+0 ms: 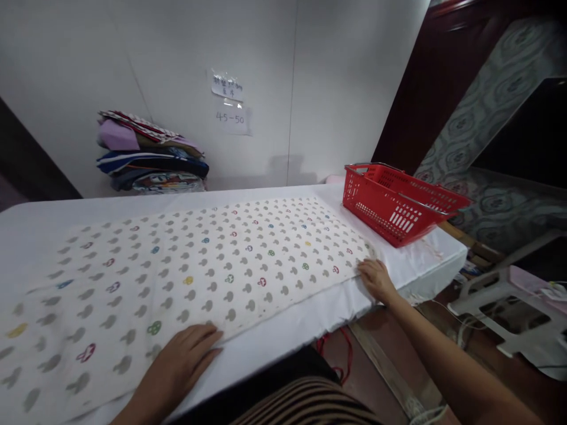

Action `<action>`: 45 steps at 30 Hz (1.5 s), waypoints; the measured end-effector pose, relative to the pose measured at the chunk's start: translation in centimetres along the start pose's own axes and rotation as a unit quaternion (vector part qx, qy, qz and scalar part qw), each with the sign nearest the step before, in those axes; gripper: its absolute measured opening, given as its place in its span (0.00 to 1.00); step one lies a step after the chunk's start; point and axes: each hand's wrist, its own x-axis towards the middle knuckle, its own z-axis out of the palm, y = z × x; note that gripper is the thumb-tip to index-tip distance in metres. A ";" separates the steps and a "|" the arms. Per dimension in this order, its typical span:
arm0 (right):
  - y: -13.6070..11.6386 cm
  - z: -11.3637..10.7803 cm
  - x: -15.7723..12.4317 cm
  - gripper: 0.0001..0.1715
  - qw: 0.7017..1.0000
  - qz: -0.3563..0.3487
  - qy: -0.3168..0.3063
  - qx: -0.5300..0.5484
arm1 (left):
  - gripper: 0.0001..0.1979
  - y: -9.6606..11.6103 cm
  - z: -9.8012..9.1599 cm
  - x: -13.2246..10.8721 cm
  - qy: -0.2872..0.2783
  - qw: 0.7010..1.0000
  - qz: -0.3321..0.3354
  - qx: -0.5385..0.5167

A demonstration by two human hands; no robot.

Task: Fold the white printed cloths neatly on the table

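Note:
A long white cloth with a mushroom print point(241, 254) lies spread out across the table, mostly grey mushrooms with some coloured ones. My left hand point(179, 360) rests palm down on its near edge, fingers stretched out flat. At the near right corner of the cloth, my right hand point(376, 280) has its fingers curled and closed on the edge. The thumb of the right hand is partly hidden. A few light creases run over the cloth, and its left end reaches past the lower left of the view.
A white-covered table point(283, 336) carries the cloth. A red plastic basket point(398, 206) with metal handles stands at the right end. A stack of folded fabrics point(153, 156) sits against the back wall. A white plastic stool point(509, 307) stands on the floor at right.

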 end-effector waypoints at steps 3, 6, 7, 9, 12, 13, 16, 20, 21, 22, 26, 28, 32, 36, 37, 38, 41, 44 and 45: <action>-2.2 -0.1 -0.8 0.19 0.997 -0.076 -0.021 0.024 | 0.15 0.4 -0.4 0.8 -0.026 1.000 -0.008 0.004; -4.9 -0.4 -0.5 0.18 0.987 -0.145 -0.049 0.043 | 0.14 1.0 -0.5 1.2 -0.045 0.999 -0.016 0.008; -5.8 -0.4 -0.3 0.18 0.983 -0.170 -0.054 0.051 | 0.14 1.1 -0.5 1.3 -0.049 0.999 -0.020 0.009; -7.3 -0.2 0.2 0.16 0.969 -0.233 -0.049 0.071 | 0.14 1.3 -0.5 1.4 -0.048 0.998 -0.030 0.011; -8.5 0.4 0.8 0.14 0.946 -0.311 -0.002 0.088 | 0.14 1.7 -0.7 1.6 -0.037 0.998 -0.046 0.011; -8.8 0.5 0.9 0.14 0.943 -0.322 0.011 0.084 | 0.14 1.9 -0.8 1.7 -0.035 0.998 -0.051 0.013; -9.4 0.5 1.3 0.13 0.949 -0.309 0.028 0.055 | 0.13 2.4 -1.1 2.0 -0.031 0.997 -0.070 0.029; -10.5 -0.2 1.4 0.16 0.966 -0.253 0.048 0.014 | 0.11 3.1 -1.3 2.1 -0.027 0.993 -0.098 0.054; -10.8 -0.4 1.4 0.16 0.969 -0.243 0.049 0.010 | 0.11 3.3 -1.2 2.1 -0.031 0.993 -0.099 0.057; -11.1 -0.5 1.3 0.17 0.971 -0.236 0.046 0.008 | 0.10 3.4 -1.2 2.1 -0.036 0.993 -0.096 0.058; -11.4 -0.8 1.2 0.16 0.968 -0.248 0.017 0.017 | 0.11 3.9 -0.7 2.4 -0.039 0.995 -0.075 0.056; -11.4 -0.8 1.2 0.15 0.964 -0.264 0.013 0.026 | 0.12 4.1 -0.3 2.7 -0.029 0.996 -0.066 0.059; -11.6 -0.8 0.9 0.12 0.960 -0.280 -0.003 0.031 | 0.11 4.2 0.3 3.4 -0.008 0.997 -0.055 0.056; -12.4 -0.7 0.6 0.12 0.963 -0.268 -0.017 0.019 | 0.11 4.0 0.5 3.7 0.000 0.997 -0.051 0.051; -12.6 -0.7 0.7 0.12 0.964 -0.267 -0.014 0.018 | 0.12 3.9 0.5 3.8 0.004 0.997 -0.050 0.052; -12.7 -0.6 0.7 0.12 0.964 -0.266 -0.009 0.018 | 0.12 3.8 0.6 3.8 0.009 0.997 -0.051 0.056; -13.0 -0.2 1.1 0.12 0.967 -0.253 0.021 0.018 | 0.13 3.5 0.8 4.0 0.028 0.995 -0.056 0.073; -12.9 0.3 1.5 0.12 0.968 -0.246 0.036 0.015 | 0.13 3.2 1.3 3.9 0.027 0.994 -0.049 0.092; -12.8 0.4 1.6 0.12 0.967 -0.251 0.033 0.012 | 0.13 3.1 1.4 3.9 0.020 0.994 -0.042 0.095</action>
